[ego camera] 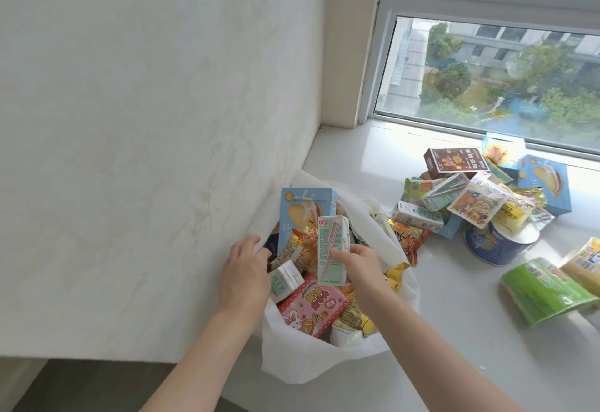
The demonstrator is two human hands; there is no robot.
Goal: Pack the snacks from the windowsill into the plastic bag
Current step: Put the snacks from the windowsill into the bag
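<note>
- Step in hand: loading one more item. The right hand [358, 265] pinches a pale-green drink carton [331, 249] upright over the mouth of the white plastic bag [292, 359], its base down among the goods already inside.
- The left hand [245, 273] has its fingers curled over the bag's left rim, holding the mouth open against the wall.
- The bag sits at the left end of the windowsill [357, 158] and looks well filled: a blue biscuit box [300, 213] stands on end at the back, with a pink box [311, 309] and a small white carton [285, 278] in front.
- Next move, as I judge it: let the carton go where it will lie flat or wedge upright, then reach right to the heap. Space is tight, so items may need shifting.
- Still to pack: a brown box [454, 160], a second blue box [545, 182], a cartoon-printed pouch [477, 205], a round blue tub [493, 244] and a green packet [545, 293], among others.
- Writing: the carton carries a pink straw and a small red logo; the labels are in Chinese characters, too small to read with confidence.
</note>
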